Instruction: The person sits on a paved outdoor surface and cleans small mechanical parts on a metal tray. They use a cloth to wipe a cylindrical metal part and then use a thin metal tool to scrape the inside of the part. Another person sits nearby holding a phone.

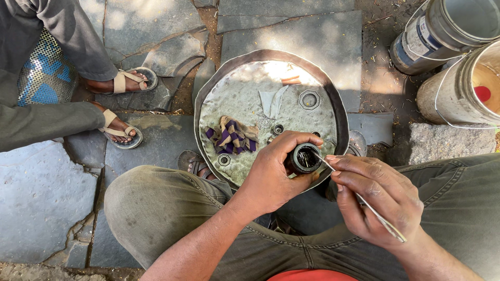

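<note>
Hands numbered two: left hand (pixel 271 177) clenched one black cylindrical part (pixel 304 158); right hand (pixel 380 195) pinched one thin rod (pixel 364 200), angled into it.

A striped purple and tan rag (pixel 230 136) lies near a large hexagonal metal nut (pixel 309 100). Two dirty paint buckets (pixel 458 57) stand far right. A seated person's tan sandals (pixel 125 106) rest far left on grey stone slabs (pixel 291 36).

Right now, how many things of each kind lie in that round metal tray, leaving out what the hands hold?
Hexagonal nuts: 2, a large one and a small one
Small round ring: 1
Striped cloth rag: 1
Grey cloth scrap: 1
Orange-brown sticks: 2
Total: 7
</note>
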